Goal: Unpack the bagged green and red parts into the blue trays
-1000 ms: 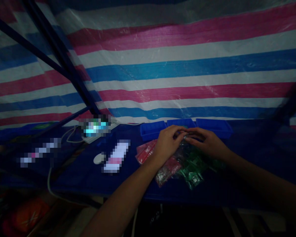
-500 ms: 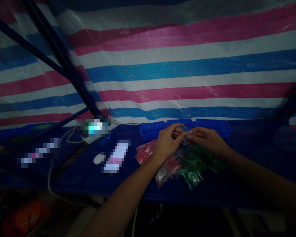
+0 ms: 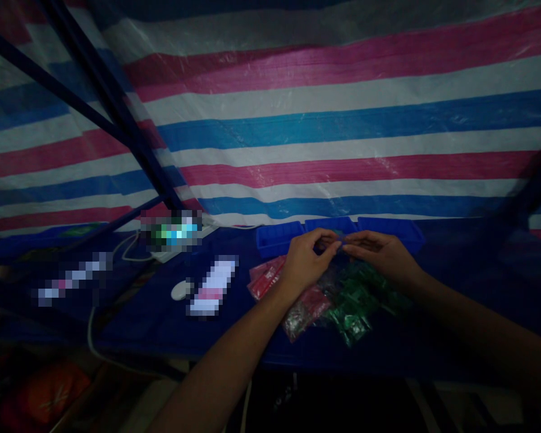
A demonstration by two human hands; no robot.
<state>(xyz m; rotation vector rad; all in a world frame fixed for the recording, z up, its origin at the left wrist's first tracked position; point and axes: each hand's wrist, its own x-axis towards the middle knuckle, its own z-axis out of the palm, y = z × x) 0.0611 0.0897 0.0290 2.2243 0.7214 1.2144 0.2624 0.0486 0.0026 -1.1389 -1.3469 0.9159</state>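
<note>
My left hand (image 3: 309, 257) is over the pile of small plastic bags, thumb and fingers pinched together. My right hand (image 3: 383, 255) faces it closely, its fingers pressed together too. The fingertips almost meet; whatever is between them is too small and dark to name. Under and beside my left hand lie red plastic bags (image 3: 264, 282), one with a clear, shiny end (image 3: 296, 320). Green plastic bags (image 3: 351, 310) lie below my right hand. Just behind the hands stand three blue bins, the left (image 3: 277, 242), the middle (image 3: 327, 224) and the right (image 3: 408, 234).
On the blue table (image 3: 148, 319), left of the bags, are a blurred-out phone-like screen (image 3: 213, 285) and a round white disc (image 3: 180, 291). Farther back sit a white power strip (image 3: 162, 255) and cables. A blue metal frame (image 3: 130, 141) and striped sheeting (image 3: 324, 132) rise behind.
The shiny clear plastic seen between my fingertips has mostly gone from sight. My right fingers have straightened and drawn together slightly. The bags and bins have not moved.
</note>
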